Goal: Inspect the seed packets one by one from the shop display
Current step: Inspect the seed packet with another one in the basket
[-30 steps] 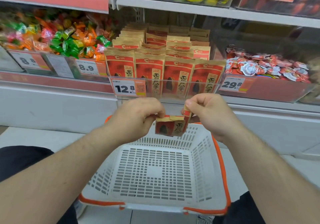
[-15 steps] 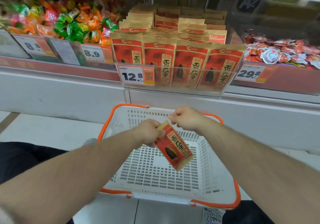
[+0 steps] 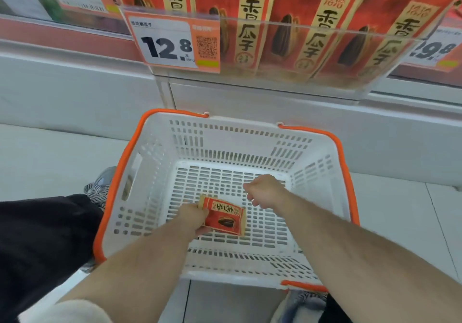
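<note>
Head view: the left hand point(image 3: 193, 219) grips one small red paper seed packet point(image 3: 223, 219) by its tan top edge, fingers curled round that end. The packet lies flat-on, low inside the white slotted plastic basket with orange rim point(image 3: 322, 185), toward its near-left corner. The right hand point(image 3: 263, 190) hovers beside the packet, apart from it, fingers curled on nothing.

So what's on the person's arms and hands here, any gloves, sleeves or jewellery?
Both forearms are bare down to the hands. The left hand and right hand wear no gloves, and no watch or bracelet shows at either wrist. Rings cannot be told from this view. A pale sleeve edge shows at the left elbow.
</note>
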